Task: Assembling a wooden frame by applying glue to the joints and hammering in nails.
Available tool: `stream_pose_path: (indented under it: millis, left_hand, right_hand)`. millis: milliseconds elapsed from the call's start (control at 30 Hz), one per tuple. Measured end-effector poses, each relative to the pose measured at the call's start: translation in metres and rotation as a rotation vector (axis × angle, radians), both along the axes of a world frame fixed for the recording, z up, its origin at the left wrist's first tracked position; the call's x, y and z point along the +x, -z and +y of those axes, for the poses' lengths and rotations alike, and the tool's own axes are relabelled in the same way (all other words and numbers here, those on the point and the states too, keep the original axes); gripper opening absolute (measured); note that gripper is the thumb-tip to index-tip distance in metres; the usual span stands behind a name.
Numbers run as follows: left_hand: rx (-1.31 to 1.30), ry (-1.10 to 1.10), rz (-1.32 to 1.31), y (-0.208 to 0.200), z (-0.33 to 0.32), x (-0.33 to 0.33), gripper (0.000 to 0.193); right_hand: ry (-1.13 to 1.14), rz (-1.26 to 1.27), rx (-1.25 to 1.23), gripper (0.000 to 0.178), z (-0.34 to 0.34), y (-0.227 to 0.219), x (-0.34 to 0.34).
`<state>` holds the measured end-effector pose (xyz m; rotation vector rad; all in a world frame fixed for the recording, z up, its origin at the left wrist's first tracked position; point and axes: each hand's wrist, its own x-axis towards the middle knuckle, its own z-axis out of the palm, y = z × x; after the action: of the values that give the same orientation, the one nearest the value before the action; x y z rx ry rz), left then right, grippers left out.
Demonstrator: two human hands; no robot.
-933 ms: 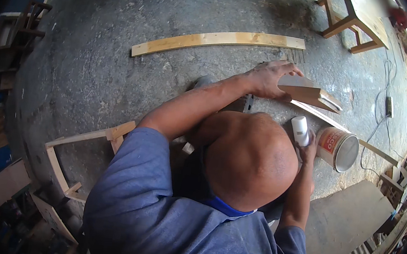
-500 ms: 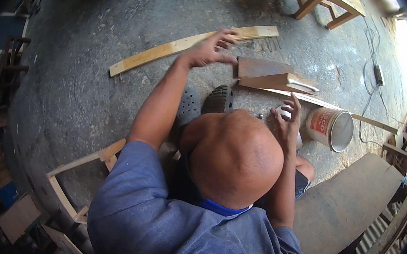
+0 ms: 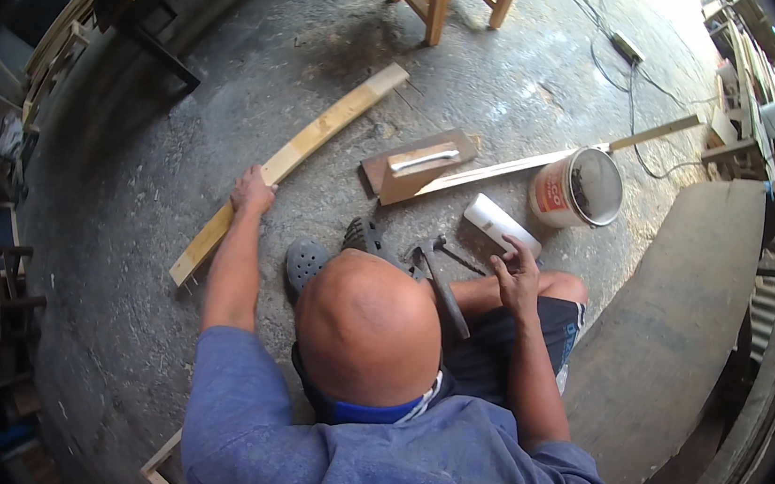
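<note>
My left hand [image 3: 253, 192] is closed around a long, pale wooden board [image 3: 319, 131] lying aslant on the floor to the left. Thin nail-like points show at the board's near end. Held up over my right knee, my right hand [image 3: 518, 277] has its fingers apart and loosely bent, with nothing seen in it. Just beyond it lies a white cylindrical container [image 3: 501, 222]. A hammer [image 3: 444, 290] rests beside my right leg, handle toward me. Farther off, a wooden block [image 3: 403, 179] with a white streak on top leans by a dark brown board [image 3: 372, 167].
A white bucket [image 3: 551, 195] with a red label holds dark contents. Beside it runs a thin wooden strip [image 3: 509, 168]. A wooden stool [image 3: 438, 6] stands at the far side, a power strip with cable [image 3: 627, 48] at far right. A broad plank [image 3: 673, 310] lies to my right.
My left hand has come down and left onto the long board and taken hold of it. My right hand stays raised, fingers apart. The view has shifted, bringing the hammer into sight.
</note>
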<state>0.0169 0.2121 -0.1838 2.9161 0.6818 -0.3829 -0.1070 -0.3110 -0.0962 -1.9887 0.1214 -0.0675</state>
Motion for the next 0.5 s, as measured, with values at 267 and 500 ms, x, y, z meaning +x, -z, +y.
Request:
stream_pose_path:
  millis: [267,500]
  left_hand:
    - [-0.607,0.212,-0.502,-0.216,0.049,-0.014,0.056]
    - [-1.141,0.339,-0.738,-0.403,0.011,-0.052,0.061]
  right_hand:
    - [-0.019,-0.036,0.136,0.026,-0.014,-0.012,0.001]
    - [-0.065,-0.08,0.295,0.023,-0.026,-0.068,0.016]
